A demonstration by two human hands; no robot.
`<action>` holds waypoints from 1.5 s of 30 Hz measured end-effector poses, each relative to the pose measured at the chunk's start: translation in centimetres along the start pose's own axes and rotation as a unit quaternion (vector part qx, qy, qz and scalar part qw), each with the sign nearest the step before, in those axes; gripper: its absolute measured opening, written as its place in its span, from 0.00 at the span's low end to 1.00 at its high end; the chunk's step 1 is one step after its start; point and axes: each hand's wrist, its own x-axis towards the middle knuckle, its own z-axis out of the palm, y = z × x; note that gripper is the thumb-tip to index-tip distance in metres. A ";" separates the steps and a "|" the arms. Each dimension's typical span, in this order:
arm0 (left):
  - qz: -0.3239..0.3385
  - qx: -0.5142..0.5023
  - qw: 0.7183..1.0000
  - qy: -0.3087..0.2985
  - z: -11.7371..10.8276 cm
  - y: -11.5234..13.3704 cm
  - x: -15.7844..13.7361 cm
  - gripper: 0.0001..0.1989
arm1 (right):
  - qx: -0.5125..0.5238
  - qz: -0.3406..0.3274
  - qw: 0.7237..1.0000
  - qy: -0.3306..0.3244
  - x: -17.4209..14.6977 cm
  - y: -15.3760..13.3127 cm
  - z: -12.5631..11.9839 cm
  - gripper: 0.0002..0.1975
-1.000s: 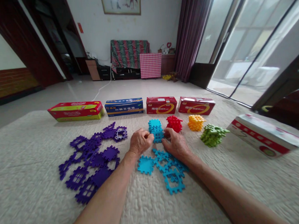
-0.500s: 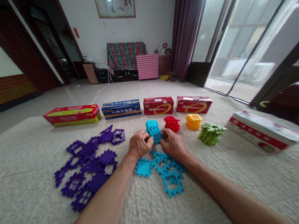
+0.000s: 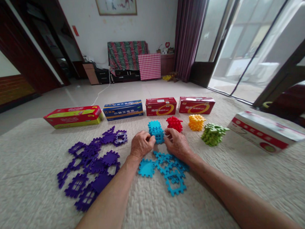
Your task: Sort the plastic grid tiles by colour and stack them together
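Left hand [image 3: 141, 145] and right hand [image 3: 176, 143], knuckles up, apparently pinch the blue cube [image 3: 156, 131] from either side.

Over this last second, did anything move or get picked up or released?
Barely. The left hand and right hand remain pressed on either side of the blue cube; nothing was released. The loose blue pieces and purple pieces lie as before. Only the camera shifted slightly.

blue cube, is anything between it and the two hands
Nothing visible does. The left hand and the right hand both have their fingers on the blue cube, one on each side. The loose blue pieces lie nearer the person, under the wrists.
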 end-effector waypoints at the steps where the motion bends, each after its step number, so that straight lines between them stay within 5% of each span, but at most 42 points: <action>1: -0.006 -0.005 1.000 0.002 0.0 0.0 0.0 0.13 | 0.005 -0.001 1.000 -0.004 0.1 0.0 -0.2 0.10; 9: -0.071 -0.039 0.997 0.012 -0.5 -0.2 0.3 0.19 | 0.020 0.040 0.999 0.010 -0.4 -0.7 -3.0 0.13; 18: -0.147 -0.143 0.979 -0.015 -3.1 -0.3 -3.1 0.12 | 0.044 0.150 0.987 0.044 -7.0 -1.5 -5.5 0.19; 28: 0.078 -0.031 0.992 -0.091 -3.4 1.6 -7.9 0.19 | -0.065 0.068 0.995 0.019 -10.0 -3.5 -5.4 0.22; 35: 0.104 -0.004 0.985 -0.135 -3.0 1.7 -7.9 0.23 | -0.134 0.041 0.990 -0.031 -9.5 -3.1 -5.2 0.19; 45: 0.124 -0.065 0.981 -0.132 -2.6 2.0 -7.1 0.20 | -0.098 -0.003 0.994 -0.051 -9.4 -2.4 -5.1 0.19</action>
